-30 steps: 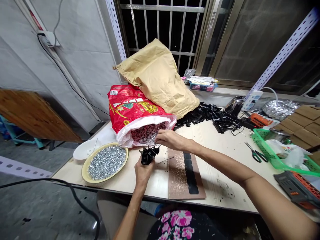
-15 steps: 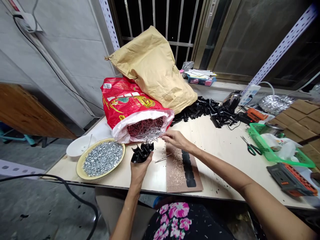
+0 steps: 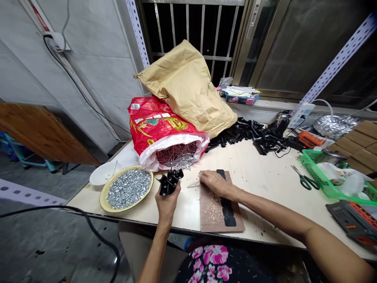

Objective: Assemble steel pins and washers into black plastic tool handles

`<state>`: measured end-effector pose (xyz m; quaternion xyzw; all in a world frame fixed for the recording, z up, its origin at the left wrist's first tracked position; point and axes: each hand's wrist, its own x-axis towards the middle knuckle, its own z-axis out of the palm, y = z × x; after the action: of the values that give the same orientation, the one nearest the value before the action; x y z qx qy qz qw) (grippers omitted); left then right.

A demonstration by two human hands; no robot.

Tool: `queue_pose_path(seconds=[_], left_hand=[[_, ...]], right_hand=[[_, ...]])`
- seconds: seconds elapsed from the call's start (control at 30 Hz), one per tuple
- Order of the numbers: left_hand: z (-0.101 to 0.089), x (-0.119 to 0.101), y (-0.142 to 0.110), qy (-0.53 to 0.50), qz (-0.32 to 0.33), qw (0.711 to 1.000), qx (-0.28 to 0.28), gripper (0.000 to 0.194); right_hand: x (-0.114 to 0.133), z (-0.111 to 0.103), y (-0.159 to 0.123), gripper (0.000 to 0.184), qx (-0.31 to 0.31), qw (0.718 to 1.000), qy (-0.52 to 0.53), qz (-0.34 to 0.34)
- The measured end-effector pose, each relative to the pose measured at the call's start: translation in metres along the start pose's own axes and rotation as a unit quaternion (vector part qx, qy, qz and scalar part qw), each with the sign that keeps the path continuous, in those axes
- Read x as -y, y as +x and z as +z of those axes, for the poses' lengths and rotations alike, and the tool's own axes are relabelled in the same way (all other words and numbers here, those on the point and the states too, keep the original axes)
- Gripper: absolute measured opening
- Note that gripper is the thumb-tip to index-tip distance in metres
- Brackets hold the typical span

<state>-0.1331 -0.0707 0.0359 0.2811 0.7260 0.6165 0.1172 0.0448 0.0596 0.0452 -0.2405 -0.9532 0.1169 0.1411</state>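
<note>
At the lower centre of the frame, the left hand [image 3: 167, 202] is closed around a cluster of black plastic pieces [image 3: 168, 184], their curved, open ends pointing up. The right hand [image 3: 216, 184], right of centre, lies low over the upper part of a brown board [image 3: 209, 225], its fingers drawn together by the board's left edge, where thin metal rods [image 3: 193, 184] lie on the pale tabletop [image 3: 265, 181]. The fingertips are partly hidden, so I cannot tell whether they grip a rod. A column of black squares [image 3: 230, 221] runs down the board, with light crumbs scattered to its left.

Just above the left hand, a red bag [image 3: 156, 120] lies with its white mouth open on more rods, reddish and silvery. A tan paper sack [image 3: 188, 86] leans over it at upper centre. Left of the hand, a yellow-rimmed bowl [image 3: 102, 205] holds small silvery metal fittings [image 3: 129, 188], beside a white dish [image 3: 96, 177]. Black plastic parts [image 3: 260, 137] are heaped right of the sack; green-handled scissors [image 3: 306, 182] lie near a green basket [image 3: 326, 190] at right.
</note>
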Motion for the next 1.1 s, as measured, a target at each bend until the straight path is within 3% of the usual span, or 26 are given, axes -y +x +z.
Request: queue_pose_path(seconds=[0.1,0.2,0.3,0.5,0.6,0.67,0.73,0.8,0.9,1.1], left_hand=[[-0.005,0.011,0.001,0.045,0.028,0.998,0.014,0.034],[-0.005,0.012,0.001,0.083,0.052,0.994,0.053,0.031],[-0.002,0.005,0.000,0.116,0.092,0.985,0.086,0.030],[0.001,0.004,-0.001,0.153,0.147,0.970,0.123,0.030],[0.001,0.008,-0.001,0.164,0.173,0.963,0.129,0.027],[0.000,0.008,-0.001,0.156,0.169,0.965,0.127,0.027],[-0.003,0.005,-0.001,0.137,0.145,0.973,0.119,0.026],[-0.009,0.001,-0.002,0.113,0.117,0.981,0.107,0.024],[-0.017,-0.003,-0.005,0.089,0.089,0.988,0.091,0.024],[-0.021,-0.007,-0.006,0.076,0.076,0.991,0.085,0.024]], right_hand=[[0.000,-0.037,0.013,0.024,-0.115,0.993,0.007,0.028],[0.013,-0.073,0.027,0.020,-0.164,0.985,-0.006,-0.054],[0.031,-0.089,0.039,0.020,-0.138,0.977,-0.070,-0.147],[0.063,-0.101,0.054,0.016,-0.033,0.949,-0.200,-0.240],[0.074,-0.111,0.061,0.015,0.019,0.946,-0.191,-0.260],[0.072,-0.114,0.070,0.016,0.050,0.953,-0.114,-0.275],[0.061,-0.110,0.083,0.025,0.050,0.960,-0.003,-0.275],[0.042,-0.096,0.098,0.025,0.013,0.973,0.063,-0.220],[0.015,-0.061,0.118,0.016,-0.003,0.998,0.001,-0.058],[0.007,0.013,0.135,0.015,0.049,0.997,-0.060,0.004]])
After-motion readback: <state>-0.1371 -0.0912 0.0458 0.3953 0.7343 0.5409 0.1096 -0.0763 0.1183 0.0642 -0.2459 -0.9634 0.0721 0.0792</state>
